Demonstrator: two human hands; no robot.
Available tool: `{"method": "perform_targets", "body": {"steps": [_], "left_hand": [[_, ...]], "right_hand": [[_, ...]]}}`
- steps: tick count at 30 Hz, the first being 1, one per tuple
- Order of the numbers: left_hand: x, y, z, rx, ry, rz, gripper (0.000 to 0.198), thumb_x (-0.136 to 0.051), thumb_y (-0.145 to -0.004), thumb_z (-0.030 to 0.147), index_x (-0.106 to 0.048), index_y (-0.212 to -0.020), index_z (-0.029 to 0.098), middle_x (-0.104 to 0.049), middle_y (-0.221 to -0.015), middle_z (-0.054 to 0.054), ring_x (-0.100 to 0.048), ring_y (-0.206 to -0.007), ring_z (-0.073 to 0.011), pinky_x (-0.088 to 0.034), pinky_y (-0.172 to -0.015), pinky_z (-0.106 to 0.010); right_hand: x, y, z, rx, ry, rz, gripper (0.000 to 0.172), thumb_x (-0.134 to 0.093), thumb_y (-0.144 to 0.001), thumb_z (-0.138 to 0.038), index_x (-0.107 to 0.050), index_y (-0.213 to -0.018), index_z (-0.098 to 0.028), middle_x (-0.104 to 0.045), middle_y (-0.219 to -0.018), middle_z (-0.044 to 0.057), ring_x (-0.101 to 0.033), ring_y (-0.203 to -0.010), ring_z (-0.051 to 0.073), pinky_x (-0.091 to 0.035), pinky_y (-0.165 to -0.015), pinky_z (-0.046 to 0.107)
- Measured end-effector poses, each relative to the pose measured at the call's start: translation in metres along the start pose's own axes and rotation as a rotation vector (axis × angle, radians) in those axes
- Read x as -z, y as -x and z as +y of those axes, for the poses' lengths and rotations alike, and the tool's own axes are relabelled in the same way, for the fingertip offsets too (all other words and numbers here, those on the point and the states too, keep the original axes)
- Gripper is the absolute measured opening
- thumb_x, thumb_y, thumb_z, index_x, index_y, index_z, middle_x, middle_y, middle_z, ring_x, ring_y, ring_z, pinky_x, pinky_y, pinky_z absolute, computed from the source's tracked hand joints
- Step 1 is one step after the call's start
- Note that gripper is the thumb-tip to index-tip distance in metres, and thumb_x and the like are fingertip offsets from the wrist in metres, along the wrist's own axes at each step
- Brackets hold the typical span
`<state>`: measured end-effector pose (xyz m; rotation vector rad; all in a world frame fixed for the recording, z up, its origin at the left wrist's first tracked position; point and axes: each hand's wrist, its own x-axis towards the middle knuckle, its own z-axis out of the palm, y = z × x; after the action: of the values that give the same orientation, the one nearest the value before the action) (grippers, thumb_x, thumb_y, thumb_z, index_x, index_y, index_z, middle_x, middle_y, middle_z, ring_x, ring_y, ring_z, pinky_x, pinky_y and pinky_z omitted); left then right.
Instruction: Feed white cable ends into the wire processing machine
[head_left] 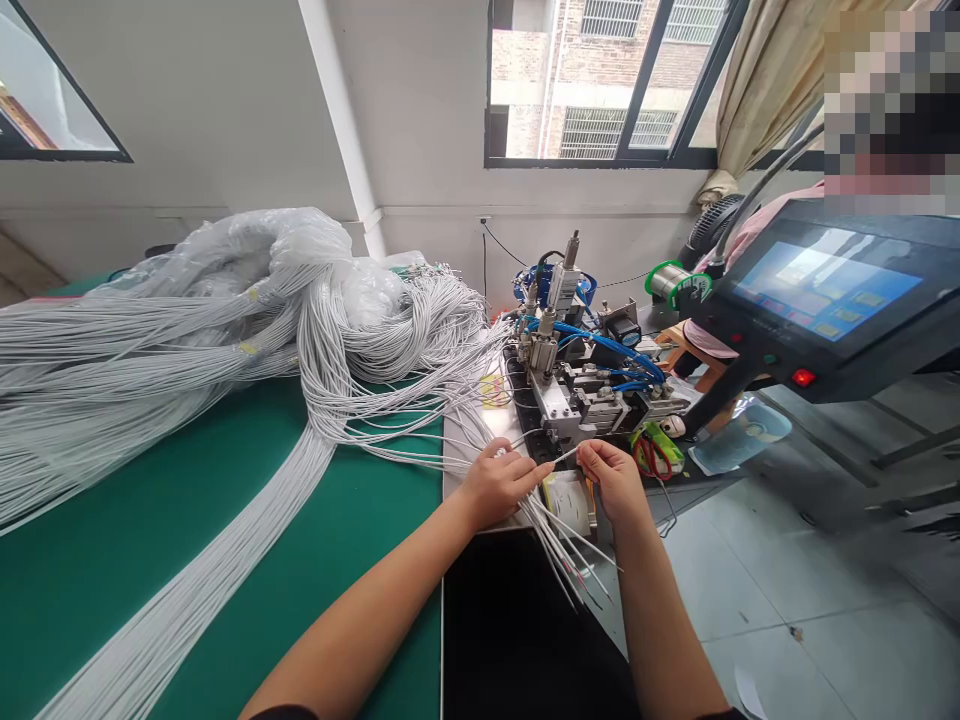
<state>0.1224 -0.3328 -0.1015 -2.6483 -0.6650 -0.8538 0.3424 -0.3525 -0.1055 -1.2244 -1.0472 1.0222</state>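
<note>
Head view: left hand (502,484) palm-down, curled around white cables (541,514); right hand (612,482) opposite, pinching a single cable (565,454).

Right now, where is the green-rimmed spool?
In the head view, the spool is right of centre, just left of the tilted screen and above the blue tubes.

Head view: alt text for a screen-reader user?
A person's left hand and right hand hold a thin white cable beside a compact metal machine. Bundled white cables lie across the green table at left; a lit screen stands at right.
</note>
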Motion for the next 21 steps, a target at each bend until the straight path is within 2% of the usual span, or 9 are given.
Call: {"method": "perform_targets", "body": {"steps": [9,14,17,21], "left_hand": [[-0.004,0.0,-0.002,-0.025,0.033,-0.04,0.036,-0.042,-0.089,0.012,-0.058,-0.12,0.021,-0.067,-0.087,-0.002,-0.059,-0.076,-0.0137,-0.036,-0.087,-0.034],[-0.003,-0.001,0.0,0.075,0.004,-0.055,0.039,-0.047,-0.08,0.008,-0.061,-0.113,0.023,-0.067,-0.087,-0.002,-0.06,-0.081,-0.0156,-0.029,-0.094,-0.039],[-0.003,-0.002,0.002,0.142,-0.002,-0.073,0.04,-0.051,-0.075,0.007,-0.062,-0.109,0.024,-0.067,-0.085,-0.002,-0.06,-0.084,-0.0182,-0.025,-0.098,-0.043],[-0.004,-0.003,0.003,0.203,0.003,-0.102,0.04,-0.052,-0.073,0.008,-0.062,-0.109,0.024,-0.066,-0.087,-0.003,-0.058,-0.088,-0.0205,-0.025,-0.097,-0.044]], "right_hand": [[0.005,-0.001,0.005,0.019,0.044,-0.023,0.037,-0.071,-0.071,-0.053,-0.065,-0.07,-0.017,-0.056,-0.06,0.001,-0.037,-0.047,0.01,-0.029,-0.045,0.025],[0.008,-0.002,0.002,0.156,0.387,-0.002,0.032,-0.064,-0.078,-0.048,-0.068,-0.075,-0.017,-0.063,-0.067,0.004,-0.052,-0.06,0.017,-0.04,-0.058,0.029],[0.01,-0.005,0.004,0.249,0.585,-0.049,0.03,-0.058,-0.082,-0.045,-0.066,-0.072,-0.018,-0.063,-0.069,0.004,-0.053,-0.064,0.019,-0.04,-0.061,0.029],[0.012,-0.012,0.011,0.242,0.591,-0.098,0.029,-0.054,-0.083,-0.044,-0.062,-0.07,-0.019,-0.059,-0.066,0.002,-0.051,-0.063,0.018,-0.039,-0.06,0.028]]}}
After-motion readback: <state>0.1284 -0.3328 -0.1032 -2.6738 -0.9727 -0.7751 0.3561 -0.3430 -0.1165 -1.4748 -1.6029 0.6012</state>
